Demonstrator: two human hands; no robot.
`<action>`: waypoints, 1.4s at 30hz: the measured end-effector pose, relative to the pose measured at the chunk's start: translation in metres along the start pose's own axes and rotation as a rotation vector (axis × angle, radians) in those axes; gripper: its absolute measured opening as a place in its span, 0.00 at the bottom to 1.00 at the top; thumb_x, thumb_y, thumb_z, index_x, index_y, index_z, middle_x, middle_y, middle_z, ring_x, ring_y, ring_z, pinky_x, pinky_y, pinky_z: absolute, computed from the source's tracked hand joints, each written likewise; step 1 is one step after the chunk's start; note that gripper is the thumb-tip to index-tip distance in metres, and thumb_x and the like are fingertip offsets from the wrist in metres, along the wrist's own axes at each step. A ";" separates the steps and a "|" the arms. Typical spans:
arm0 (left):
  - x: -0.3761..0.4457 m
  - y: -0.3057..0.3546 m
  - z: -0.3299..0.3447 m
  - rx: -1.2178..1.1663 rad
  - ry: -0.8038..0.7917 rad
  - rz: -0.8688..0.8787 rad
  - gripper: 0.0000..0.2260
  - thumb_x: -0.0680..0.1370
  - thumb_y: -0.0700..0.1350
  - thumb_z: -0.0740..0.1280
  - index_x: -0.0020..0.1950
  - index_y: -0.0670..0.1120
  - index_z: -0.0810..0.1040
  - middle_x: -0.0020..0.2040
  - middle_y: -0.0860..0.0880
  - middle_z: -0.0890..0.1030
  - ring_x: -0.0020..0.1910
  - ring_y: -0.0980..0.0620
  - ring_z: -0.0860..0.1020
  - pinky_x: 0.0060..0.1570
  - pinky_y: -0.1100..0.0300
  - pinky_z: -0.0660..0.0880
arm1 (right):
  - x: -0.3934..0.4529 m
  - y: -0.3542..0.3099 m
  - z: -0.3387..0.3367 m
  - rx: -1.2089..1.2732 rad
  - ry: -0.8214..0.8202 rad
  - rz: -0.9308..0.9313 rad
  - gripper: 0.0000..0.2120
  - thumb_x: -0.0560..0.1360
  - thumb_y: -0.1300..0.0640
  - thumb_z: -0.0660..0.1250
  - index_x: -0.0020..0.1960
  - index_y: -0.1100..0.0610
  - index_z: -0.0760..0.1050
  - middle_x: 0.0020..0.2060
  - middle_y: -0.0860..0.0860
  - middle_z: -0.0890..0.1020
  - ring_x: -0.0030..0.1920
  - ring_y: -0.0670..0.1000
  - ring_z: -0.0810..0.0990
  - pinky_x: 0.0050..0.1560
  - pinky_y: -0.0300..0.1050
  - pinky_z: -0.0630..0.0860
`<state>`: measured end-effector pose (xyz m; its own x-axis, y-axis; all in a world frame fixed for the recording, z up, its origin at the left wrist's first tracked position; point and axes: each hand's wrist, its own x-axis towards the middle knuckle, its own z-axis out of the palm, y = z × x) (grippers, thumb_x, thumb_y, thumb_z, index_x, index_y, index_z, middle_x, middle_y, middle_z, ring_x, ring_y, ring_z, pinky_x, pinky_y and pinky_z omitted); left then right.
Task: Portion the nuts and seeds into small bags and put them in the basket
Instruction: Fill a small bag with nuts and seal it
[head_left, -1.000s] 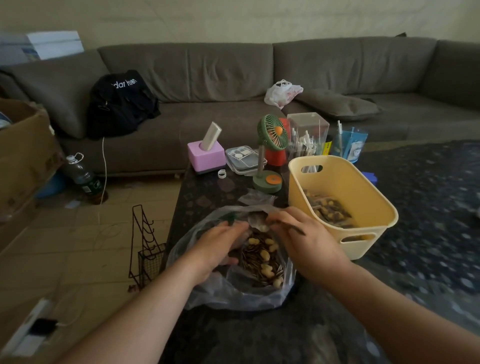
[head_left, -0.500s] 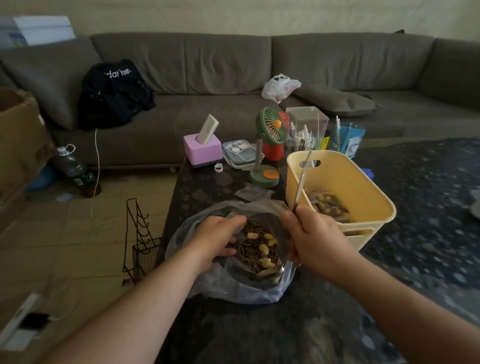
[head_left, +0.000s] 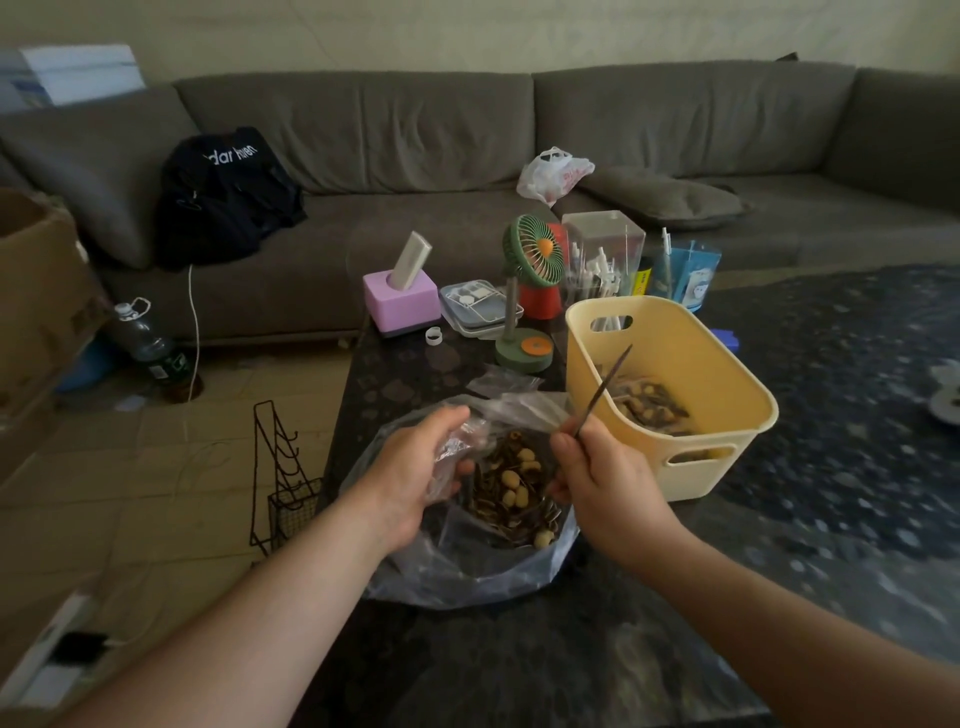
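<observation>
- A large, crinkled clear plastic bag (head_left: 467, 566) is lying open on the dark, glossy marbled table (head_left: 519, 665), its soft film slumping around a heap of dark striped seeds and pale rounded nuts (head_left: 511, 491).
- The left hand (head_left: 415, 473) is gripping the bag's left rim, its fingers curling over bunched film and the thumb reaching toward the mouth; the heap is sitting just beside those fingertips, to their right.
- The right hand (head_left: 602, 475) is pinching a thin, dark, flat strip (head_left: 605, 387) that is slanting up and to the right in front of the basket; it is possibly the edge of a small bag, but motion blur is hiding its material.
- The heap is lying between the two hands, below the right hand's curled fingers.
- A smooth, pale yellow plastic basket (head_left: 727, 374) with slot handles is standing just right of the bag, holding portions of nuts and seeds (head_left: 649, 402) on its floor.
- A small, flat clear plastic bag (head_left: 498, 376) is lying on the table beyond the large one.
- A green desk fan (head_left: 530, 260) on a round base and a lilac cube-shaped box (head_left: 402, 304) are standing further back.
</observation>
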<state>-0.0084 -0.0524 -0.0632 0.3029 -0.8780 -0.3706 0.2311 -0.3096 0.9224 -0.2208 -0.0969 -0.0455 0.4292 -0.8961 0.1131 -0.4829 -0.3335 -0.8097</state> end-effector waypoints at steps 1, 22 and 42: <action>-0.003 0.002 0.001 -0.016 -0.010 0.009 0.15 0.81 0.59 0.67 0.50 0.52 0.90 0.52 0.48 0.88 0.52 0.48 0.81 0.59 0.48 0.74 | 0.000 0.000 0.001 0.010 0.003 0.002 0.06 0.86 0.49 0.60 0.51 0.45 0.73 0.42 0.47 0.83 0.43 0.43 0.84 0.48 0.48 0.84; -0.007 -0.006 -0.023 0.746 0.066 0.508 0.21 0.75 0.63 0.75 0.65 0.56 0.83 0.63 0.61 0.78 0.62 0.64 0.77 0.61 0.63 0.75 | -0.002 -0.004 0.005 0.235 0.125 0.154 0.09 0.87 0.50 0.57 0.54 0.50 0.75 0.41 0.52 0.85 0.41 0.47 0.86 0.49 0.54 0.85; -0.014 -0.015 -0.012 0.810 0.041 0.479 0.32 0.76 0.61 0.75 0.79 0.58 0.72 0.67 0.69 0.76 0.66 0.71 0.73 0.67 0.67 0.72 | 0.009 -0.049 -0.038 0.141 0.207 -0.096 0.11 0.86 0.51 0.58 0.49 0.51 0.75 0.36 0.49 0.85 0.38 0.45 0.86 0.45 0.54 0.85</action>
<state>-0.0049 -0.0313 -0.0732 0.2348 -0.9689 0.0785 -0.6355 -0.0919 0.7666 -0.2224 -0.0999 0.0171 0.2960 -0.9079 0.2969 -0.3304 -0.3890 -0.8600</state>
